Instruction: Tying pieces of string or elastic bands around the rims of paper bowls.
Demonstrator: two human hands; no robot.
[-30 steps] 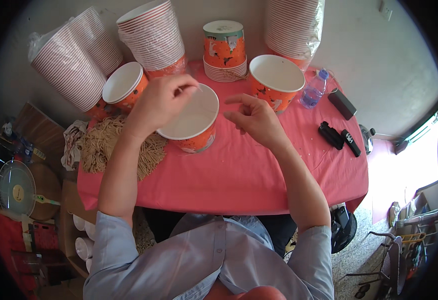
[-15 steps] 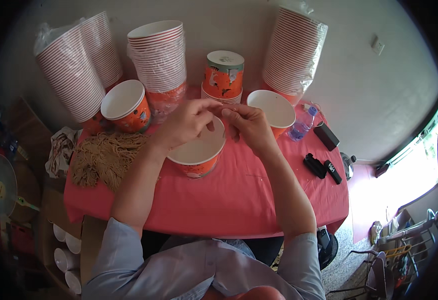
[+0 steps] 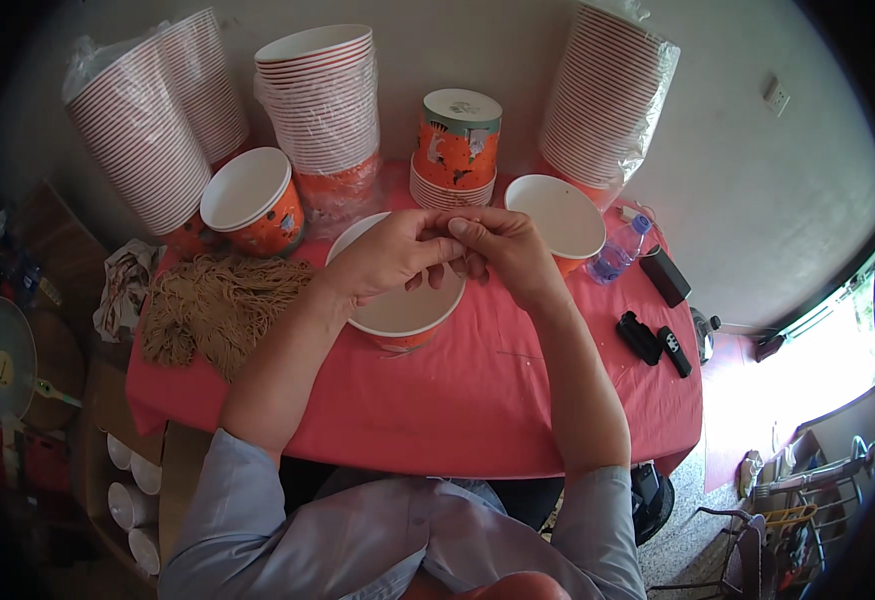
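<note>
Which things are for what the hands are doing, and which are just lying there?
Probably in use:
left hand, right hand
white-lined orange paper bucket beneath them
perhaps the tan stringy pile

Probably just lying about:
blue-capped clear plastic bottle
black rectangular block

**From apart to together**

A second ago my left hand (image 3: 393, 255) hung over the near bucket (image 3: 404, 344), my right hand (image 3: 510, 245) just past its right rim. Now the two meet above its far right side. Half a second ago only the fingertips met; now the fingers overlap. My view tips up from a second ago, showing more wall (image 3: 718, 140).
</note>
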